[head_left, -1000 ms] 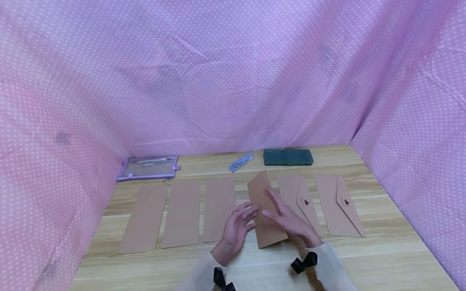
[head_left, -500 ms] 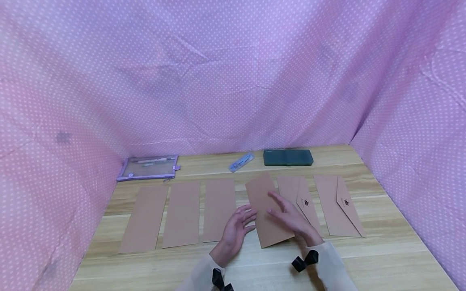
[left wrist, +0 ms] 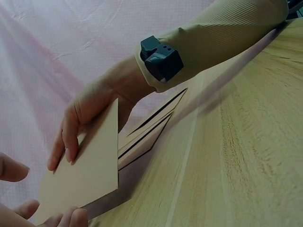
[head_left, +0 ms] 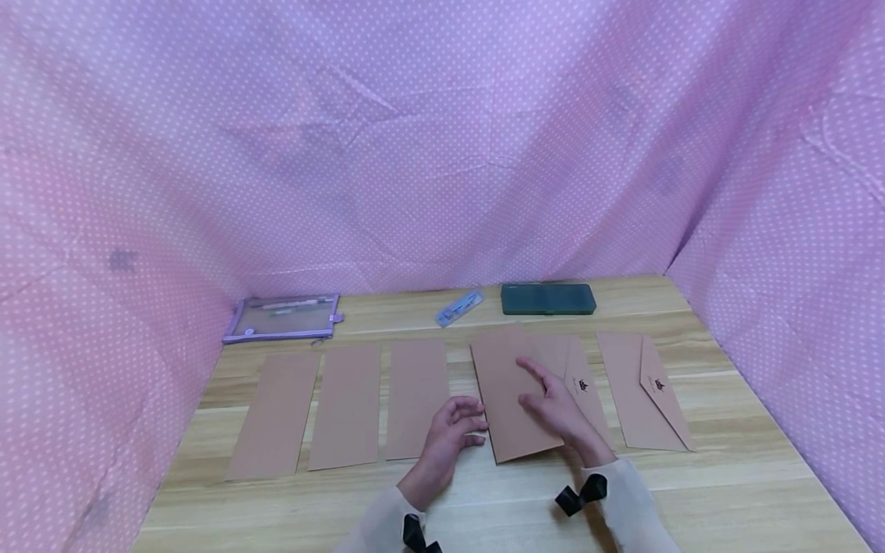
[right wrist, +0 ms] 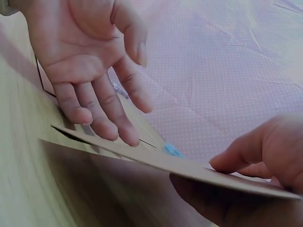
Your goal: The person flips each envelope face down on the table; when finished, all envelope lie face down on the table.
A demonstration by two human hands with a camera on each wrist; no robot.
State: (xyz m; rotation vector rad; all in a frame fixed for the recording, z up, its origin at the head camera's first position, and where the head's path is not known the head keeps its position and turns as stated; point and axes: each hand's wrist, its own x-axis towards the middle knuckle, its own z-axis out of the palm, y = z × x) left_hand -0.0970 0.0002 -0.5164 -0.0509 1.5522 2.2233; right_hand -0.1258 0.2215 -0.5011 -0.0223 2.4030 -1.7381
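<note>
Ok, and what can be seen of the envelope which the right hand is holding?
The brown envelope is rectangular, plain on its upper face, and looks like kraft paper. It is tilted, right side raised, overlapping the crown-printed envelope beside it in the head view. The right hand grips it, fingers on both faces; the left hand, by its left edge, may touch it.

Letters cannot be read here; only one sign is recognizable. On the flap of the outermost brown envelope [head_left: 622, 392], at the right side of the table, there is printed a small black crown [head_left: 660, 384], and just beside it runs a line of script, too tiny for reading. The neighbouring brown envelope [head_left: 553, 352] carries on its flap the same black crown emblem [head_left: 584, 385], with equally unreadable small script beside it.
</note>
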